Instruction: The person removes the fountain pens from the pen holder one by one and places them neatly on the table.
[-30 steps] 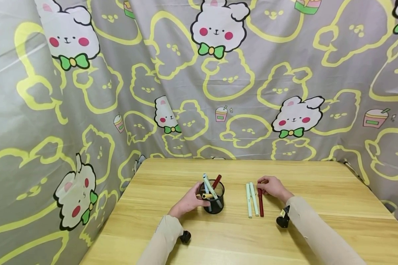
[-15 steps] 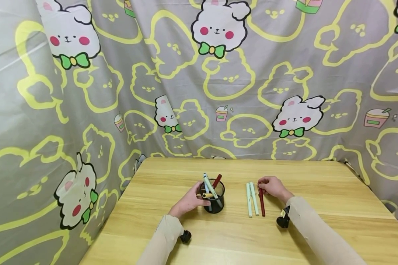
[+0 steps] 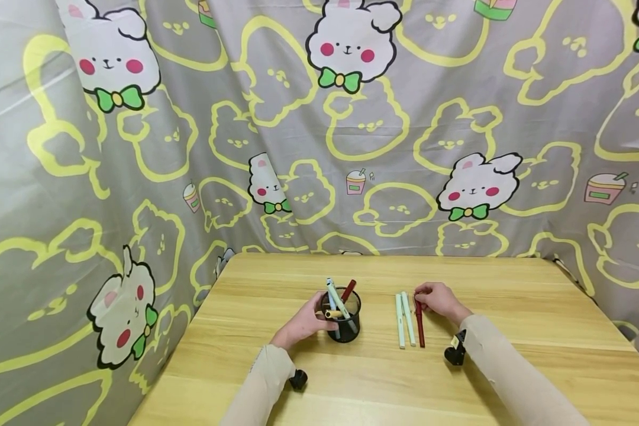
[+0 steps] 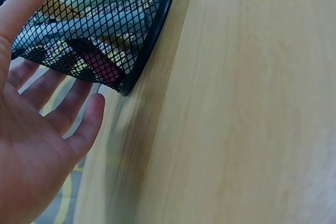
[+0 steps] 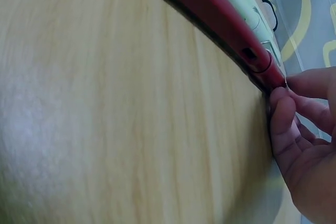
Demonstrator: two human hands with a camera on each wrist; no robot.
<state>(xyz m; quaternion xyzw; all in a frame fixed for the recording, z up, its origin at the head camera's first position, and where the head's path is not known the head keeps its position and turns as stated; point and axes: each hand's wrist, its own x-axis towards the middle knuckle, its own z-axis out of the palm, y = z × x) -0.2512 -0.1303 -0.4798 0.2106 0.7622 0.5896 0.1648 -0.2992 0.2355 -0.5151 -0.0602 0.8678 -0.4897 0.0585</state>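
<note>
From the head view I see my left hand [image 3: 303, 323] cupped against the left side of the black wire-mesh pen cup [image 3: 343, 319], which stands upright near the middle of the pale wooden table [image 3: 511, 331] and holds several pens, a dark red one and a light blue one among them. To the right of the cup, well apart from it, three pens lie side by side: two pale green pens [image 3: 403, 319] and one dark red pen [image 3: 419, 323] on the right. My right hand [image 3: 439, 300] has its fingers curled at the far end of the dark red pen, pinching it there. Grey cloth printed with white rabbits and yellow outlines [image 3: 319, 130] hangs behind and to the left of the table.

On the left wrist view the mesh cup [image 4: 89, 30] sits against my thumb, the other fingers [image 4: 79, 124] spread loosely below it and relaxed, not closed round the wire.

On the right wrist view the dark red pen [image 5: 220, 19] lies flat on the wood, a pale green pen [image 5: 247, 11] just beside it, and my fingertips [image 5: 281, 111] nip the red pen's end.
</note>
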